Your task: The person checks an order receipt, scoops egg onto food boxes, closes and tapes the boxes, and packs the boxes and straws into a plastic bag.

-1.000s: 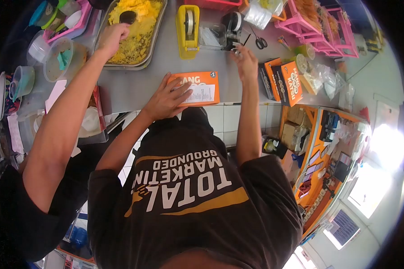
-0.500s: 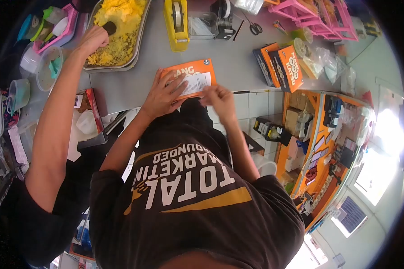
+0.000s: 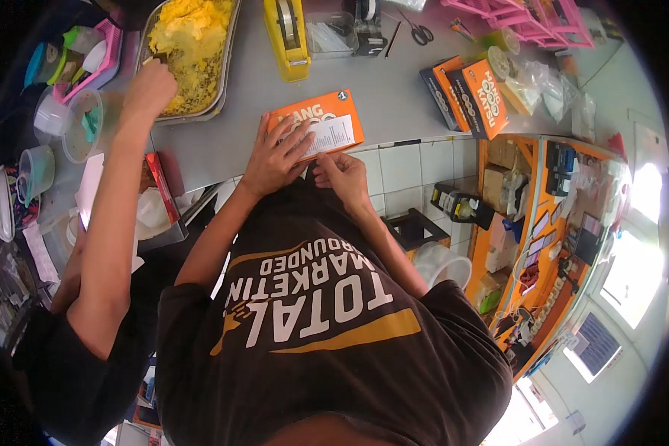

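Note:
An orange box (image 3: pixel 347 109) with "MANG" lettering lies at the near edge of the grey table. On its top rests a white printed paper (image 3: pixel 336 134). My left hand (image 3: pixel 279 157) holds the box's left part, its fingers spread over the top and the paper's left end, the thumb near the front edge. Just below the front edge is my right hand (image 3: pixel 342 178), its fingers curled together; what they hold, if anything, is hidden.
Another person's hand (image 3: pixel 150 89) works at a metal tray (image 3: pixel 225 68) of yellow food. A yellow tape dispenser (image 3: pixel 297 63), scissors (image 3: pixel 421 34), more orange boxes (image 3: pixel 482 100) and a pink rack (image 3: pixel 531 26) stand farther back. Plastic tubs (image 3: pixel 74 137) are at left.
My right hand has moved left and down, from the box's right side to below its front edge. My left hand stays on the box. The other person's hand has shifted toward the tray's near-left side.

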The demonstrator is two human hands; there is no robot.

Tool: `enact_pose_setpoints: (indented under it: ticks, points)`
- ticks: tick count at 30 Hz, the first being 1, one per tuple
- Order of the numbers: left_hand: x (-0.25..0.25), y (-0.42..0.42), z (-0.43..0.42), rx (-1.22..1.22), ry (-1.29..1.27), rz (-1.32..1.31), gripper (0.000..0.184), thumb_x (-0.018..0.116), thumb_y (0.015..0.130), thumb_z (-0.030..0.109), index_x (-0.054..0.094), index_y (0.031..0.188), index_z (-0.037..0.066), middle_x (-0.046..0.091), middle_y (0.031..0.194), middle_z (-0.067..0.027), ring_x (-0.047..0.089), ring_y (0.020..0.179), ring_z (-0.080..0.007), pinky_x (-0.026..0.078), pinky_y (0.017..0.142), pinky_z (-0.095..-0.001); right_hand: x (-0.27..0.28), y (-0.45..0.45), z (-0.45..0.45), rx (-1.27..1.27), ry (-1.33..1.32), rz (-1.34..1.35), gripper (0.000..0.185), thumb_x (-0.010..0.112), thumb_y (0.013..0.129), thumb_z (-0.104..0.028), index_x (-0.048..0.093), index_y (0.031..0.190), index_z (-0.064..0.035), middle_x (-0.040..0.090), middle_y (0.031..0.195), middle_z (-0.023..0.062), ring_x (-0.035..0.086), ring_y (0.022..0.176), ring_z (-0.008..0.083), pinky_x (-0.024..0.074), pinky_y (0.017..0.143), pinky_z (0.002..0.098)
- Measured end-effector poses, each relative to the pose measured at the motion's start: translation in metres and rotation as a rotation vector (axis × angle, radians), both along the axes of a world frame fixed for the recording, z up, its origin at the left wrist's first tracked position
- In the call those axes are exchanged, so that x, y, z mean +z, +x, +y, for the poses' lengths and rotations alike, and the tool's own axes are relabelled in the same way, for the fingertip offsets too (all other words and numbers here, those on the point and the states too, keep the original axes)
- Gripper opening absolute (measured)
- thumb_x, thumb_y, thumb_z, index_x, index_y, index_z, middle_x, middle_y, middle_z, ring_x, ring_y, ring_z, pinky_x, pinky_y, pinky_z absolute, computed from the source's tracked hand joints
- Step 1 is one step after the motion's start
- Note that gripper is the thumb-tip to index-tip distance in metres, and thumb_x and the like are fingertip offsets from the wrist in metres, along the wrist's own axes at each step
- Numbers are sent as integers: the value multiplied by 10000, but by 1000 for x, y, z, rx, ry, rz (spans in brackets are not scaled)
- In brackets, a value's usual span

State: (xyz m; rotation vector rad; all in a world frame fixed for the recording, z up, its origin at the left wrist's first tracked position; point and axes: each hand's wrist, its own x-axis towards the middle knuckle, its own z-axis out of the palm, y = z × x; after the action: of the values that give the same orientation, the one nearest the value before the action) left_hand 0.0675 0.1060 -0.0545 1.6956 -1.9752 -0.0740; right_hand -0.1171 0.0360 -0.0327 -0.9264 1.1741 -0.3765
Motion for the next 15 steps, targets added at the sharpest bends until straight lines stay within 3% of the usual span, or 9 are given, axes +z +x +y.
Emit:
enact_pose_setpoints:
  ticks: [9,15]
  points:
    - [3,-2,-1,11,5,1,591,825,762,266,656,1310,121,548,1480,-55,479,1357,-333,240,1187,-652,0,4,-2,-16,17,111,334,689,980,-261,665,864,52,702,758,122,680,611,150,588,555,274]
    - [6,-3,-2,26,-2,15,499,795,795,275,678,1251,112,562,1447,-43,464,1361,-309,263,1175,-658,-19,-13,-4,65,-37,-87,253,663,1002,-189,696,903,42,711,768,97,693,684,138,595,634,264]
